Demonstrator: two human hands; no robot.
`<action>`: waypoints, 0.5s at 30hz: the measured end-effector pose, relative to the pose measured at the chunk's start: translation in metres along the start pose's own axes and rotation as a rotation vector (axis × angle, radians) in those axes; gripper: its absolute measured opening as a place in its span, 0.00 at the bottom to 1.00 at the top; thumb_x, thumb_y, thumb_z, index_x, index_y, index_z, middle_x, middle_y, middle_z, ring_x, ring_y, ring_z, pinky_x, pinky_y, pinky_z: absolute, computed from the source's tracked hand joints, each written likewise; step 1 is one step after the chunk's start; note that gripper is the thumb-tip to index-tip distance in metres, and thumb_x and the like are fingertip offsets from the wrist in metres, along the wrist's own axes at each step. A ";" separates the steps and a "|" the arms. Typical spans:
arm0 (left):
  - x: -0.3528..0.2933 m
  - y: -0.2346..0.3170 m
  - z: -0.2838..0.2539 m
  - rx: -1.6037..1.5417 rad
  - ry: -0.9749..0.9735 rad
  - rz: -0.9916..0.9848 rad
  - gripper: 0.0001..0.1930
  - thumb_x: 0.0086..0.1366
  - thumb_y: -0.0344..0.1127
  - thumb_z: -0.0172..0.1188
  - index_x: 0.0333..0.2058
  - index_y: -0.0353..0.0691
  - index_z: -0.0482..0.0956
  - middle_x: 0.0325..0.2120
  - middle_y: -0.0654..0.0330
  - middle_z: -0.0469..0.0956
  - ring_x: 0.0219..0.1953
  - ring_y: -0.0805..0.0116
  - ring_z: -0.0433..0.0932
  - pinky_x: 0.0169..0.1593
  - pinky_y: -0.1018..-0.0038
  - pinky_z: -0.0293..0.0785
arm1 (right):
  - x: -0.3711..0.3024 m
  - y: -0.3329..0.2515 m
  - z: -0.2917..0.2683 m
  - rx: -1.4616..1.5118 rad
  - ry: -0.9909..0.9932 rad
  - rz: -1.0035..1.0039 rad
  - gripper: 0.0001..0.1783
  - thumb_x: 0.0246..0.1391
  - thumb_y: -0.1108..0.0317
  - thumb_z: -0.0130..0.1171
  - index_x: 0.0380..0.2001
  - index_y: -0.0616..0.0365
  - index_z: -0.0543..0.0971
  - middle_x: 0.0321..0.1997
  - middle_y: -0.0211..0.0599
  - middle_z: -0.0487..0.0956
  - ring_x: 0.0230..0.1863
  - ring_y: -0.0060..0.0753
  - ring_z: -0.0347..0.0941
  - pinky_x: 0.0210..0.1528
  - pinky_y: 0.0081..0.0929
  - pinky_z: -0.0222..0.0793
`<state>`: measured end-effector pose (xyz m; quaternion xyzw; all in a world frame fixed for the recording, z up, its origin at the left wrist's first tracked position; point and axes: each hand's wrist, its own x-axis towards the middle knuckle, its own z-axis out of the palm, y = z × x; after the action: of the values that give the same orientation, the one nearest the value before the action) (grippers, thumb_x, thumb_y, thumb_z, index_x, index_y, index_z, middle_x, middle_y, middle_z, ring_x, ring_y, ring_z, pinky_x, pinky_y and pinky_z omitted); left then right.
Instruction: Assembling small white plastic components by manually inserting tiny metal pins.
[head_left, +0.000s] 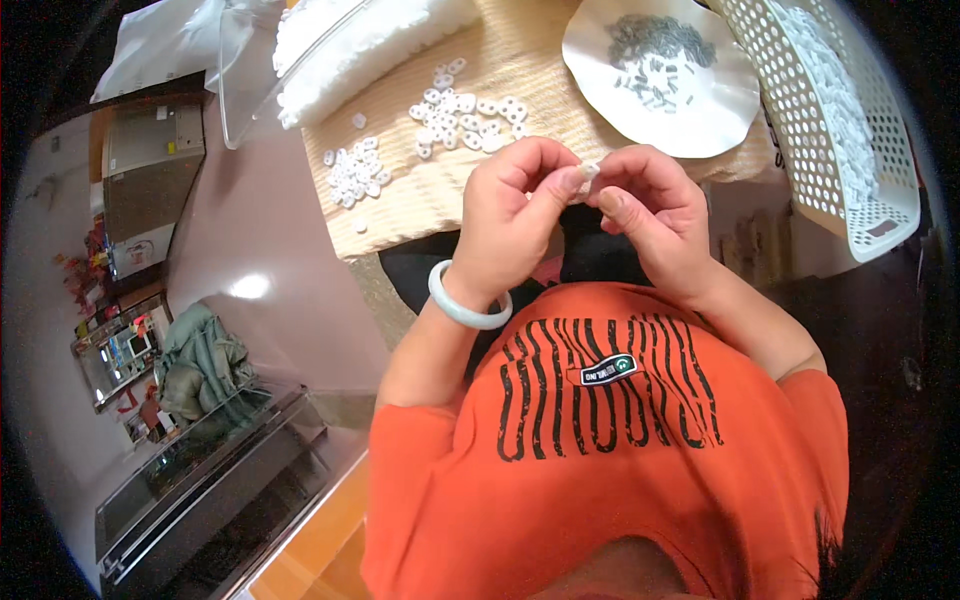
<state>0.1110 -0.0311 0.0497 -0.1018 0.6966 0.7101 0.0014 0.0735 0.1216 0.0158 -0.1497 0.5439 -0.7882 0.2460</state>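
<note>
Between my fingertips, just past the near edge of the cloth, is a small white piece [588, 180], partly covered, so its shape is unclear. My left hand [508, 215], with a pale bangle [470, 300] on its wrist, pinches it between thumb and finger. On the other side my right hand [660, 215] is closed on the same piece with thumb and fingers. Beyond my left hand lies a loose group of white oval pieces with holes [465, 115]. Further left is a tighter heap of smaller white pieces with holes [357, 175].
A round whitish plate [590, 60] at the back right holds many short dark grey pins [660, 45]. Right of it stands a white perforated basket [808, 130] of pale pieces. A clear container [240, 100] with white pieces sits back left. Striped tan cloth [410, 215] covers the work surface.
</note>
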 end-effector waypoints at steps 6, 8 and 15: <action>0.003 -0.009 -0.004 0.730 0.054 0.786 0.07 0.48 0.26 0.58 0.28 0.38 0.74 0.22 0.59 0.72 0.23 0.59 0.70 0.28 0.70 0.67 | 0.002 -0.008 -0.006 0.303 -0.070 0.204 0.12 0.57 0.59 0.51 0.30 0.58 0.74 0.21 0.27 0.72 0.19 0.14 0.66 0.22 0.11 0.62; 0.004 -0.009 -0.007 0.849 0.013 1.004 0.09 0.44 0.27 0.58 0.29 0.38 0.74 0.24 0.61 0.73 0.22 0.64 0.69 0.26 0.71 0.65 | 0.002 -0.011 -0.010 0.319 -0.125 0.284 0.11 0.56 0.60 0.52 0.30 0.57 0.74 0.20 0.27 0.72 0.19 0.14 0.65 0.21 0.11 0.61; -0.001 -0.005 -0.010 0.800 -0.065 0.978 0.10 0.43 0.22 0.64 0.26 0.36 0.75 0.21 0.58 0.74 0.22 0.65 0.72 0.24 0.74 0.67 | 0.007 -0.015 -0.018 0.371 -0.274 0.512 0.09 0.53 0.64 0.56 0.29 0.58 0.73 0.21 0.28 0.73 0.18 0.15 0.67 0.19 0.11 0.62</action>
<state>0.1141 -0.0408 0.0448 0.2585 0.8738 0.3160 -0.2642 0.0550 0.1359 0.0230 -0.0657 0.3733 -0.7589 0.5295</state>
